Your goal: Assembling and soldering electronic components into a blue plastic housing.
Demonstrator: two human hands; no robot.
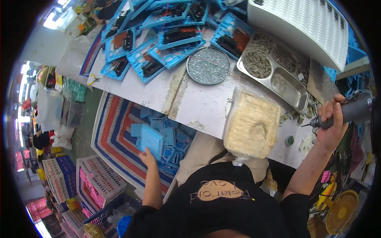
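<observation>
My left hand is at the near edge of a flat light-blue plastic case, its thumb and a finger on the rim, the other fingers hidden. The case is over a striped woven bag that holds several more blue plastic parts. Raised at the right, my right hand wraps round a dark grey electric screwdriver, whose thin bit points left over the table. A plastic-wrapped, cream-coloured padded block lies at the table's front edge, by my body.
Several blue cases with black and orange inner parts are heaped at the back of the white table. Nearby stand a round tray of small silvery parts, a divided metal tray of screws and a white ribbed bin. A yellow fan is lower right.
</observation>
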